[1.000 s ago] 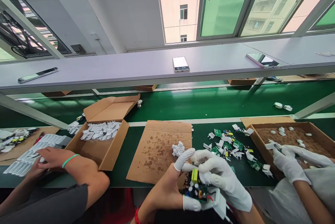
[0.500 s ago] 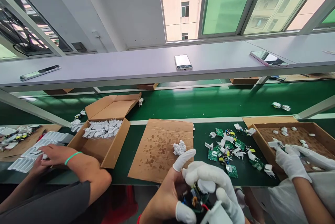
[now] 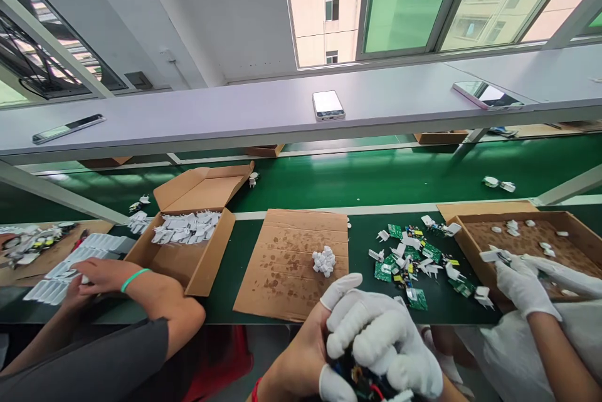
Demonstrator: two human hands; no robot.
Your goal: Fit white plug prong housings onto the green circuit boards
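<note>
You're clamping the dark, component-packed circuit board (image 3: 361, 382) btwn white-gloved R hand's (image 3: 385, 342) fingers, over top, & white-finger-cotted L hand (image 3: 308, 352), at left; long axis is hiding.

Right hand (image 3: 383, 339): white fabric glove (image 3: 409, 361). Left hand (image 3: 306, 352): white finger covers (image 3: 342, 290) (thumb and forefinger), red wristband (image 3: 255, 391).

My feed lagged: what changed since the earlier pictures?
The circuit board moved lower in view, and the right hand now covers more of it. The left hand still holds it; nothing was visibly let go. The white pile on the cardboard stayed put.
</note>
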